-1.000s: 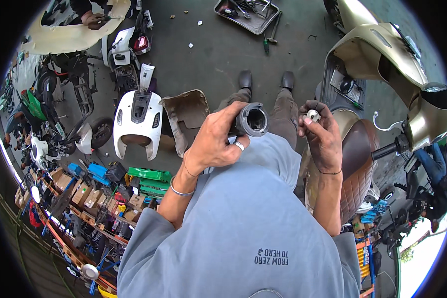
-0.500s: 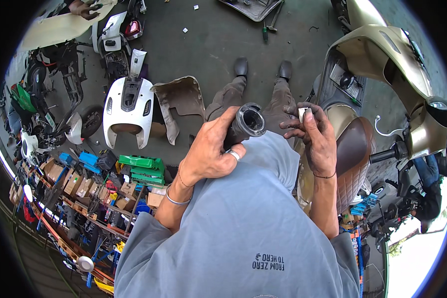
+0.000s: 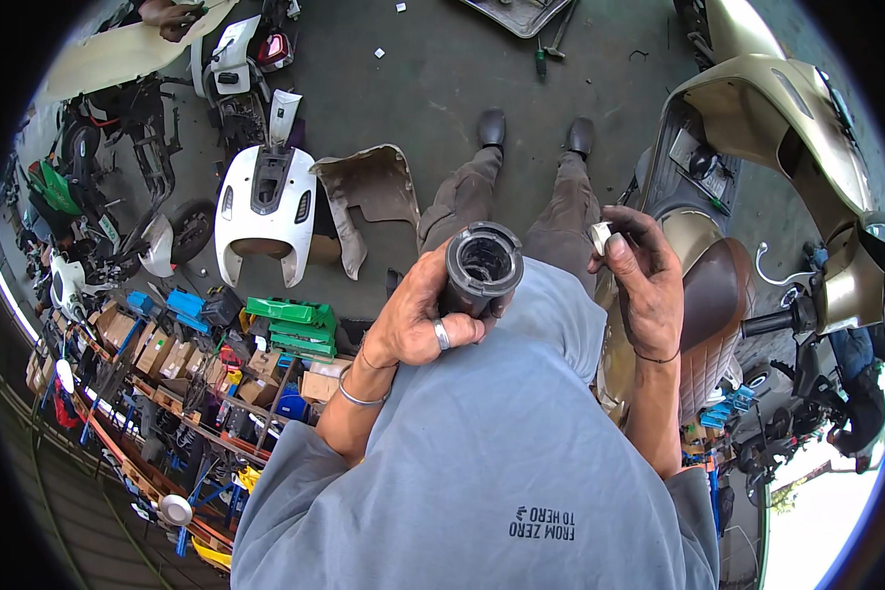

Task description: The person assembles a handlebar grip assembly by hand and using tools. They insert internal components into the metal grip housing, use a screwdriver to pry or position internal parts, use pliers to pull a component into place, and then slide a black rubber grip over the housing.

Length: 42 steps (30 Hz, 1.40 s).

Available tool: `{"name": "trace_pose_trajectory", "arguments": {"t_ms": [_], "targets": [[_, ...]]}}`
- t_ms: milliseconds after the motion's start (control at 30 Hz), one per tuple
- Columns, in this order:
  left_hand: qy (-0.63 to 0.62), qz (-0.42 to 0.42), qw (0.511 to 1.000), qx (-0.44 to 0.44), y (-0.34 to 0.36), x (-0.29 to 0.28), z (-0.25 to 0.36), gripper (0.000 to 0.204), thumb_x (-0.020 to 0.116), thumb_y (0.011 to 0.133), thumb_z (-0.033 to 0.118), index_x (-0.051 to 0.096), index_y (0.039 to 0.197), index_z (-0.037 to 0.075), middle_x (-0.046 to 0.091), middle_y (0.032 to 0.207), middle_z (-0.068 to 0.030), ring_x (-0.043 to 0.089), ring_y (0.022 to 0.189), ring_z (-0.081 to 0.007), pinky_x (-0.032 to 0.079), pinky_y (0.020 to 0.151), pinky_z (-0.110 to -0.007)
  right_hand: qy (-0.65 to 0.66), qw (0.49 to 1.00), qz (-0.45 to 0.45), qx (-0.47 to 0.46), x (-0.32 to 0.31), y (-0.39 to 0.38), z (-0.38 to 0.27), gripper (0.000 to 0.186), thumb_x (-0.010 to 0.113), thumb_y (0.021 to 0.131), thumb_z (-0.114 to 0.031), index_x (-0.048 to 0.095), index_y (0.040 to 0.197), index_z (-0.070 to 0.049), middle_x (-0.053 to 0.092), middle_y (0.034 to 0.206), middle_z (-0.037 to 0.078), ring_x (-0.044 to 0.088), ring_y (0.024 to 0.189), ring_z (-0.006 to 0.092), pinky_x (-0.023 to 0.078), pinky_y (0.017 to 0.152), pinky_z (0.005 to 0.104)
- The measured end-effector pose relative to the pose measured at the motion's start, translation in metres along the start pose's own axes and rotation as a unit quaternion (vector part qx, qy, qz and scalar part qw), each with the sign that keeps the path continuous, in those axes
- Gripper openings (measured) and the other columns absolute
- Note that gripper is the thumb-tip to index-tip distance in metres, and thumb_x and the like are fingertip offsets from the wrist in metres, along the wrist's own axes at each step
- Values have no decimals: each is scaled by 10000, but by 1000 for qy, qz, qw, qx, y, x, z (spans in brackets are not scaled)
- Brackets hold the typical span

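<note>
Two hands show in my feed. The left hand (image 3: 410, 317) is curled round a dark tube (image 3: 483, 267), wrapped below its notched collar, with the open mouth tilted toward me. The right hand (image 3: 647, 277) is partly closed, thumb and fingers pinching a small white piece (image 3: 600, 237), well apart from the tube; I can't make out its exact shape. I judge the tube stiff and fairly light, perhaps slippery if greasy, so I'd grip its wall and leave the mouth free. The piece looks light, maybe fragile: a gentle fingertip pinch suits it. Right lies a brown seat (image 3: 708, 290); left, a white panel (image 3: 295, 236).
</note>
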State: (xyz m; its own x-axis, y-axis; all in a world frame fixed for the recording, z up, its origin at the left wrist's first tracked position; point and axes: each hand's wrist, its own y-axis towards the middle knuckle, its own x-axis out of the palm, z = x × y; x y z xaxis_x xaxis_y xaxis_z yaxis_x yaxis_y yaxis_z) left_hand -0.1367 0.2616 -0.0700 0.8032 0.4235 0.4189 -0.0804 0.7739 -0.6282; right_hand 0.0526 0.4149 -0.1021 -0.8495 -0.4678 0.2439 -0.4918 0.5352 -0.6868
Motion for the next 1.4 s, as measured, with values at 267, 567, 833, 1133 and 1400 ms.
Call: {"name": "trace_pose_trajectory", "arguments": {"t_ms": [267,567,833,1133,1400], "targets": [[-214,-116,968,53,7,7,-19,382,660,616,106,527,940,-46,514,718,-83,516,522,-133,422,442,-263,-17,999,-20,39,-19,-4,-14,362,713,884,-142,585,1153,65,623,925,102,582,772,141,493,690,271],[-290,-192,932,95,16,12,-25,280,716,629,148,501,737,5,484,616,-67,485,442,-145,423,387,-255,-8,1000,-18,0,-24,-10,-28,414,693,859,-124,566,1186,97,618,1047,148,604,837,178,505,731,300],[94,-159,946,267,28,6,-11,243,723,572,179,523,643,62,509,582,-44,482,454,-177,353,431,-287,-38,999,-33,7,-29,-12,-29,461,666,863,-123,535,1251,89,600,1158,163,602,919,198,504,771,310],[226,-132,914,309,34,-1,-9,305,733,531,215,529,676,40,505,604,-65,499,481,-219,380,458,-310,-21,999,-42,-4,-25,-13,-27,454,716,848,-91,541,1225,92,604,1133,169,622,954,219,540,807,345],[143,-95,940,295,28,-1,-23,362,746,551,143,570,830,-6,551,671,-42,536,535,-183,423,508,-306,-33,998,-46,-6,-24,-12,-26,425,724,839,-68,557,1196,89,618,1087,162,619,963,207,552,809,350]]}}
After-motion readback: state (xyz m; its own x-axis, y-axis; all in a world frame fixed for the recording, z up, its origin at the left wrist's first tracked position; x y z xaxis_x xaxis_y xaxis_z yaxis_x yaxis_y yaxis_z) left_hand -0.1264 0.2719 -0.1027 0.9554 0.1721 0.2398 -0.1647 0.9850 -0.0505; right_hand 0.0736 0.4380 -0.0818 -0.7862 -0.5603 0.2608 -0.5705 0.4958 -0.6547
